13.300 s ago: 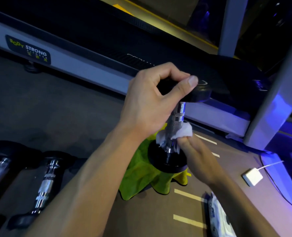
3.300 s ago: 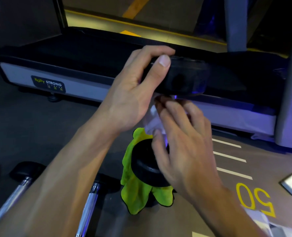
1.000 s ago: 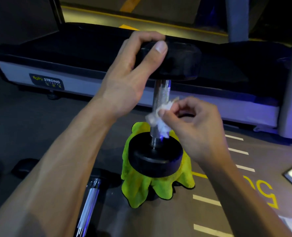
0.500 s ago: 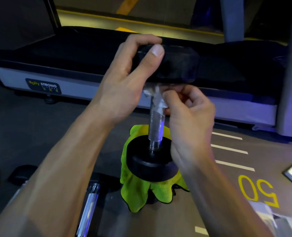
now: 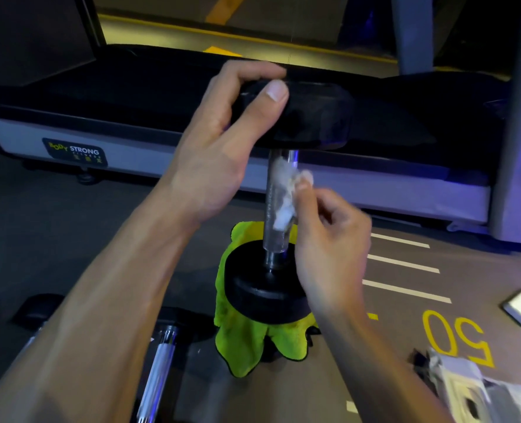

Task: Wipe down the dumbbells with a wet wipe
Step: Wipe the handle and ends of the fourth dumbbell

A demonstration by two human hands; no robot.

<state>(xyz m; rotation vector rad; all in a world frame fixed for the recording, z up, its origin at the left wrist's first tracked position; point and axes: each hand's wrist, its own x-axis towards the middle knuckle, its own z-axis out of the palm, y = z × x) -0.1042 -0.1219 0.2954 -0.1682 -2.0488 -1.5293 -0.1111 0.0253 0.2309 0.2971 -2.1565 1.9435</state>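
On the dim gym floor, a dumbbell stands upright at centre on a green cloth. The left hand grips its top head; the right hand pinches a wet wipe against the shaft. A treadmill spans 12 o'clock, painted numerals at 4.

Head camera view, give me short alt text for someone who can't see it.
A left hand grips the top black head of an upright chrome-handled dumbbell while the right hand pinches a crumpled white wet wipe against its handle. The dumbbell's lower head rests on a lime-green cloth on the gym floor, before a treadmill.
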